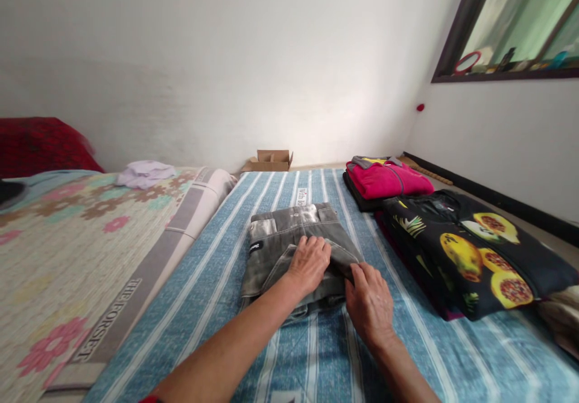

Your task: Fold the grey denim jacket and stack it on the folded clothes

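A grey denim garment lies folded on the blue striped bed cover. My left hand is on its middle, fingers curled around a raised flap of the cloth. At the garment's right edge, my right hand pinches the corner of that flap between thumb and fingers. A small black label shows on the garment's left side. Its far edge lies flat, while the near edge is layered and uneven.
Right of the garment lie a black fruit-print garment and a pink folded one. A cardboard box stands by the wall. On the floral bed at left is a pale cloth. A window is at upper right.
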A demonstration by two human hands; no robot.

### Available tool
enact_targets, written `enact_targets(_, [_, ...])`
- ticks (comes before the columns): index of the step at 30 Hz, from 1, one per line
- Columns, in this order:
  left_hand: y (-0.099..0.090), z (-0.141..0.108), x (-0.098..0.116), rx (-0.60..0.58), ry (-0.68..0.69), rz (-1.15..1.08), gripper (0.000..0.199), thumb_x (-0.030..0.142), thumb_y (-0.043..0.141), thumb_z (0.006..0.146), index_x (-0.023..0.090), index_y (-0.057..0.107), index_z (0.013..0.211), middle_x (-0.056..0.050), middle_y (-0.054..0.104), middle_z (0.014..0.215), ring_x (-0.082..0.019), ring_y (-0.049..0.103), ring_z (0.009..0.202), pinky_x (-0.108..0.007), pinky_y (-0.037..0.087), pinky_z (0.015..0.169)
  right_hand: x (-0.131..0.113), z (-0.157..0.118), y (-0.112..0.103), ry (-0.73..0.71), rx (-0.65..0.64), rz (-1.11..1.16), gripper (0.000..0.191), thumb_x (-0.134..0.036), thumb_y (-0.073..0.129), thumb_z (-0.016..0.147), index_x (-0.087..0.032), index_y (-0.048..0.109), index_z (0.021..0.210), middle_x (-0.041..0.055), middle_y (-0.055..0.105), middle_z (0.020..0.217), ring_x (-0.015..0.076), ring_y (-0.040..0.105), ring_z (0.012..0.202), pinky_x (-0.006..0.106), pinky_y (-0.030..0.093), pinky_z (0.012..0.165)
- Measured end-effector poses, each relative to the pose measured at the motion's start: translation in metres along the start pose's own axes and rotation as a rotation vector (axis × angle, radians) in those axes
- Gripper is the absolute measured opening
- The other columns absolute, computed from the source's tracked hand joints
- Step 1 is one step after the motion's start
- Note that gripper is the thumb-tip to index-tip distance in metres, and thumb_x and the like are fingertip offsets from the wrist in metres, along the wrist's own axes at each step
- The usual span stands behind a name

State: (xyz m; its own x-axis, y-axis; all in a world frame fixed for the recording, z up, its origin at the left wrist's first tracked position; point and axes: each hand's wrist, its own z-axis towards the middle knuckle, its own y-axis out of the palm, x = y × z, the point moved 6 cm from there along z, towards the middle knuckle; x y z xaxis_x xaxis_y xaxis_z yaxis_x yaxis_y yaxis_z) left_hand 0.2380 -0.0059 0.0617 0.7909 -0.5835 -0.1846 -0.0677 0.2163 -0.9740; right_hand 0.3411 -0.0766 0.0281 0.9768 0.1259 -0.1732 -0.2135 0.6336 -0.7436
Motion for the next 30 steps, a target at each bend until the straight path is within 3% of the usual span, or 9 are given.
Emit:
enact_targets(5, [0.01, 0.002, 0.003, 0.001, 0.02, 0.045, 0.025, 0.009, 0.035, 0.089, 0.012, 0.059, 0.092, -0.011, 0.059, 0.094, -0.025, 0.052, 0.091, -0.041, 0.037, 0.086, 0.001, 0.001, 0.003, -0.01, -0.013, 0.004, 0.01, -0.014, 0.049, 0.084, -0.019, 0.057, 0.082, 0.0065, 0.06, 0.084, 0.0204, 0.051, 0.076, 0.031, 0.033, 0.068])
enact_targets(17, [0.021, 0.001, 0.0, 0.001, -0.027, 0.069, 0.028, 0.007, 0.035, 0.087, 0.012, 0.062, 0.09, -0.011, 0.061, 0.089, -0.024, 0.055, 0.088, -0.038, 0.039, 0.086, 0.004, 0.002, 0.0, -0.119, 0.06, 0.016, 0.024, -0.01, 0.044, 0.083, -0.022, 0.048, 0.063, 0.0019, 0.05, 0.062, 0.0187, 0.045, 0.063, 0.031, 0.03, 0.065])
enact_targets(25, [0.001, -0.003, 0.012, 0.143, 0.069, 0.059, 0.022, 0.011, 0.036, 0.09, 0.013, 0.056, 0.1, -0.011, 0.057, 0.099, -0.025, 0.05, 0.097, -0.042, 0.037, 0.088, -0.002, 0.009, 0.0, -0.119, -0.007, -0.01, 0.01, -0.012, 0.052, 0.083, -0.02, 0.056, 0.078, 0.0045, 0.055, 0.075, 0.0212, 0.045, 0.074, 0.034, 0.031, 0.073])
enact_targets(30, [0.004, 0.001, 0.021, 0.094, 0.12, 0.072, 0.023, 0.009, 0.035, 0.09, 0.012, 0.058, 0.088, -0.009, 0.059, 0.089, -0.024, 0.052, 0.09, -0.04, 0.038, 0.085, -0.008, 0.017, 0.001, -0.164, -0.011, -0.009, 0.019, -0.009, 0.051, 0.083, -0.02, 0.054, 0.068, 0.0035, 0.052, 0.069, 0.021, 0.043, 0.07, 0.034, 0.03, 0.071])
